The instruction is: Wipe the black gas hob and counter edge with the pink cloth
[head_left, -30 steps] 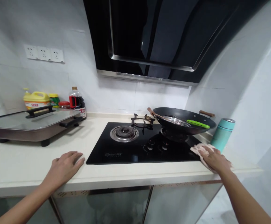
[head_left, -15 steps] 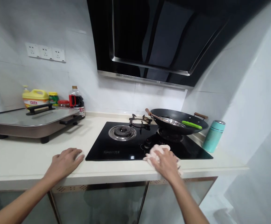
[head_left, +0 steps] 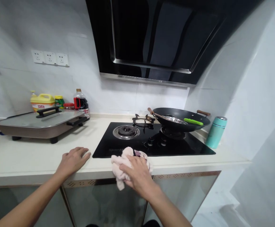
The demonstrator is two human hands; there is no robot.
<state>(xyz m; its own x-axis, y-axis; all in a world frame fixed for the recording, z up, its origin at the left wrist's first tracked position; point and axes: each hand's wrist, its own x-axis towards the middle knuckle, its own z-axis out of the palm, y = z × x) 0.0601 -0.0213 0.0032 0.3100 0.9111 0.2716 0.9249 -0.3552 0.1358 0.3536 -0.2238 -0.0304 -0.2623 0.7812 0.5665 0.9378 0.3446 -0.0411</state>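
A crumpled pale pink cloth [head_left: 123, 164] is gripped in my right hand [head_left: 138, 173] at the front edge of the black glass gas stove [head_left: 101, 148]. Part of the cloth hangs over the counter's front edge. My left hand [head_left: 73, 161] rests on the white counter [head_left: 40, 157], just left of the stove, its fingers loosely spread with nothing in them. Behind the cloth are the left burner [head_left: 126, 131] and two black knobs [head_left: 150, 142]. A loose pot support [head_left: 143, 120] lies at the stove's back.
On the right burner sits a black wok [head_left: 175, 124] holding a green-handled utensil [head_left: 193, 121]. A turquoise bottle [head_left: 216, 132] stands right of the stove. At left is a lidded electric pan [head_left: 38, 126], with several bottles and jars behind it. The range hood [head_left: 146, 74] hangs above.
My right hand has moved left with the cloth, from near the knobs to the stove's front left edge. The left hand stays on the counter. The view has shifted slightly.
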